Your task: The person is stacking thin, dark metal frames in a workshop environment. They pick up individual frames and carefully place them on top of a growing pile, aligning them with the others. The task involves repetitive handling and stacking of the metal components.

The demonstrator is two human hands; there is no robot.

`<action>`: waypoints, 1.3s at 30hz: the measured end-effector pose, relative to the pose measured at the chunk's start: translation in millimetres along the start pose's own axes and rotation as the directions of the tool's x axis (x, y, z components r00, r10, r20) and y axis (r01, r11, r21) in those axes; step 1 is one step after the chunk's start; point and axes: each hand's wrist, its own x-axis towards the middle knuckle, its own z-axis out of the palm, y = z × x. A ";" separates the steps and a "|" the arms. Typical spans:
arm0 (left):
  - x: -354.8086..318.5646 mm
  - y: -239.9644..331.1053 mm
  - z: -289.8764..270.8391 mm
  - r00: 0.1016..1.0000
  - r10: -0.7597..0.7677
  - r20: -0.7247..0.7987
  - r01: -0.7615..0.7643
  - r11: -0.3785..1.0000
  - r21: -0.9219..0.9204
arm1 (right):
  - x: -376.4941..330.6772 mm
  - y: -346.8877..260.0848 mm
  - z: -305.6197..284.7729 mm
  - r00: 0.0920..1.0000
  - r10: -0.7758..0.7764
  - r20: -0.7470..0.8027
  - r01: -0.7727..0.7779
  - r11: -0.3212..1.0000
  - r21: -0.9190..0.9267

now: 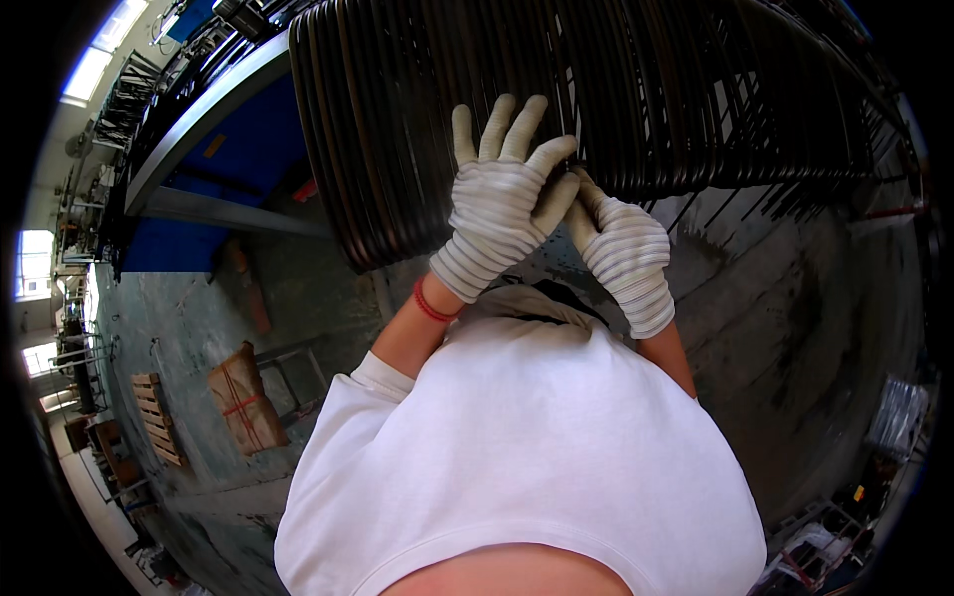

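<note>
A dense stack of dark metal frames [556, 89] is blocking the way ahead; bare concrete floor [795, 298] is lying open below it.

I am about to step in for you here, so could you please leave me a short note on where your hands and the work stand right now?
Left hand: gloved, fingers spread, raised in front of the stack of dark bent metal rods.
Right hand: gloved, its fingertips pinching the left glove's fingers; neither hand holds a rod.
Rods: a dense curved row on the rack, none visibly pulled out.
Done: both striped knit gloves are on.
Left: the rods themselves, untouched at this moment.
</note>
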 end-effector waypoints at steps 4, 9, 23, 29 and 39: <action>0.0 7.1 -10.1 0.996 0.080 0.048 -0.084 0.992 0.090 | -19.0 16.7 38.1 0.920 -0.386 0.070 0.350 0.727 -0.591; 1.2 8.6 -10.8 0.995 0.068 0.067 -0.078 0.984 0.162 | -19.2 4.4 16.2 0.962 -0.270 0.035 0.239 0.774 -0.587; -0.5 13.3 -16.5 0.995 0.059 0.086 -0.077 0.974 0.215 | -4.7 -18.9 -30.7 0.985 0.141 -0.101 -0.124 0.979 0.162; -1.4 10.6 -15.2 1.000 0.015 -0.016 -0.014 0.999 0.031 | -11.9 -7.2 -4.0 0.999 -0.047 -0.023 0.044 0.990 -0.132; 3.7 26.9 -6.2 0.999 0.041 0.002 -0.041 0.986 0.163 | -25.1 3.4 -9.1 0.997 0.052 0.061 -0.041 0.985 -0.170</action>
